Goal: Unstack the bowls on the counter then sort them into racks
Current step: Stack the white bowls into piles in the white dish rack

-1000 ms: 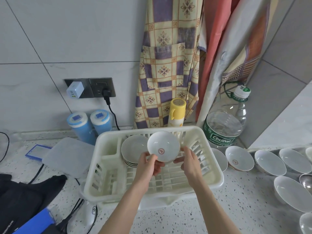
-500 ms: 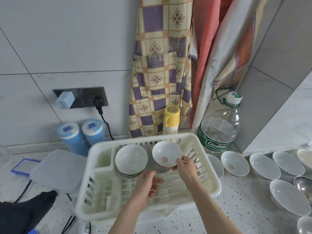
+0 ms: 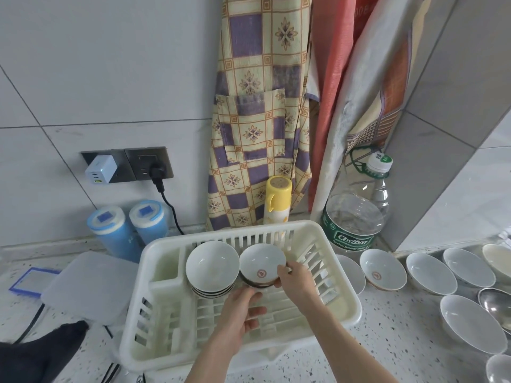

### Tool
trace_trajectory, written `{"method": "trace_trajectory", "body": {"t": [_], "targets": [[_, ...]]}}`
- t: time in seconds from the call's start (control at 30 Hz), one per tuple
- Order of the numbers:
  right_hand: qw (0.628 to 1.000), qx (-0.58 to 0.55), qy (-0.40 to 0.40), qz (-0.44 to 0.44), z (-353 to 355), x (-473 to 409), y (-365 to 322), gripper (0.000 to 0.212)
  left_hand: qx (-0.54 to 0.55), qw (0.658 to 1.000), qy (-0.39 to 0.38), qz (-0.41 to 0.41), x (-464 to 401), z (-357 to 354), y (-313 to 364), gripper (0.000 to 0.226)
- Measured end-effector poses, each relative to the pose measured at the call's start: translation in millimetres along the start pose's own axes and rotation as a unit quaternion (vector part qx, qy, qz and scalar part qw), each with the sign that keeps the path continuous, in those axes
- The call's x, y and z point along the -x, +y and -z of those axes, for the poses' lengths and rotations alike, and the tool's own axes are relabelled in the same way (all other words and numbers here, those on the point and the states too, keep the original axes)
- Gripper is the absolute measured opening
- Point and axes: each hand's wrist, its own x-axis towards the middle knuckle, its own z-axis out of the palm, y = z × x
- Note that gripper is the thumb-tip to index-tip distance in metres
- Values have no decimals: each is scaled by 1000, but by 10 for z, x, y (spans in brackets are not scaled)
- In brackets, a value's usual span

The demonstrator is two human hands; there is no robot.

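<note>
A cream plastic dish rack (image 3: 343, 297) stands on the speckled counter. Inside it, a stack of white bowls (image 3: 211, 265) leans on edge at the back left. Right beside that stack stands a white bowl with a red emblem (image 3: 261, 265), tilted on edge in the rack. My right hand (image 3: 297, 280) pinches this bowl's right rim. My left hand (image 3: 240, 313) hovers just below the bowl over the rack floor, fingers relaxed and holding nothing. Several more white bowls (image 3: 383, 273) lie spread on the counter to the right of the rack.
A big clear water bottle (image 3: 356, 217) and a yellow flask (image 3: 278, 200) stand behind the rack. Two blue canisters (image 3: 116, 233) and a translucent lid (image 3: 85, 286) are at the left. Aprons hang on the wall. Dark cloth (image 3: 36, 352) and cables lie at the lower left.
The emblem bowl went from mid-air, held in both hands, down into the rack beside the stack. My left hand let go and dropped lower. The right hand stays on the rim.
</note>
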Motion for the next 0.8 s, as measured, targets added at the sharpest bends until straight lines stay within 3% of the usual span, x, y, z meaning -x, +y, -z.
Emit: {"method": "trace_trajectory", "body": {"t": [0.33, 0.43, 0.6, 0.8], "targets": [[1000, -22, -5, -12, 6, 35, 8, 44, -8, 1000, -16, 18, 135, -17, 98, 17], [997, -73, 31, -11, 161, 152, -52, 42, -55, 998, -24, 13, 224, -26, 120, 9], [975, -195, 97, 46, 546, 658, 71, 20, -89, 995, -30, -27, 481, -115, 102, 14], [940, -298, 164, 24, 1026, 1203, 503, 21, -81, 993, -73, -39, 795, -514, -98, 16]]}}
